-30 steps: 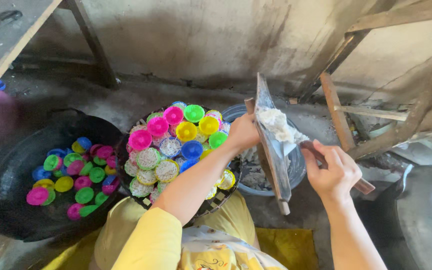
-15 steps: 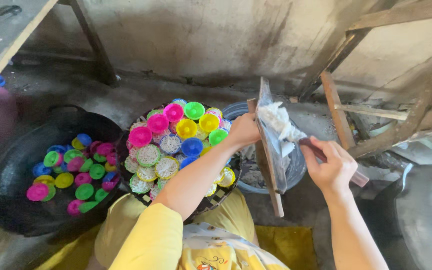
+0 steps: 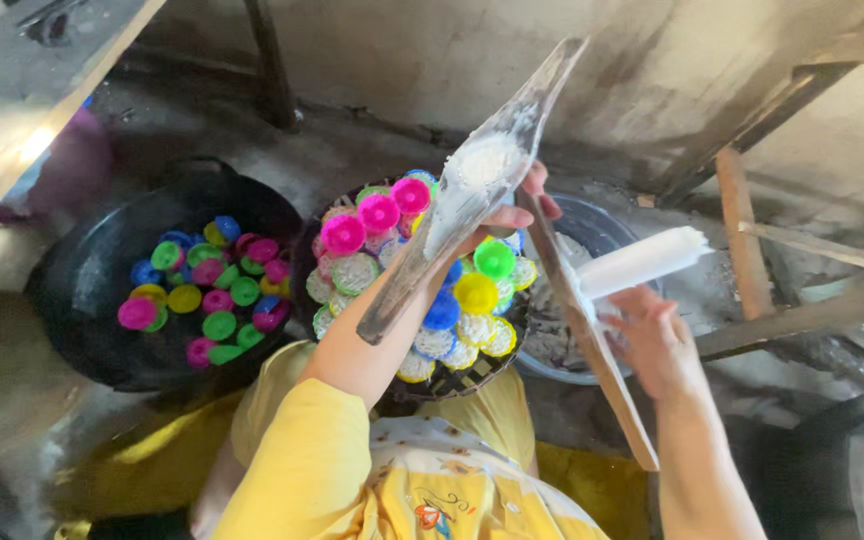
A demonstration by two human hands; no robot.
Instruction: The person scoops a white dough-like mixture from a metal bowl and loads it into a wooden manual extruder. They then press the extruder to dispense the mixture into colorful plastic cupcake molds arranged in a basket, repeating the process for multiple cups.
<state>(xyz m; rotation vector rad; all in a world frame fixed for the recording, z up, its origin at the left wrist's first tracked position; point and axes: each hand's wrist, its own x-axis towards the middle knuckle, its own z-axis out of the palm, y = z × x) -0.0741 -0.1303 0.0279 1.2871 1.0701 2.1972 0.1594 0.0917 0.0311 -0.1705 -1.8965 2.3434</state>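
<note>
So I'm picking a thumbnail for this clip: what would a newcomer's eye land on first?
First the bright cups in pink, green, yellow and blue, packed on a round tray at the centre, many filled with white strands. More cups lie in a black basin at the left. Above the tray, the left hand holds up a long board dusted white, while the right hand holds a white scraper beside it.
</note>
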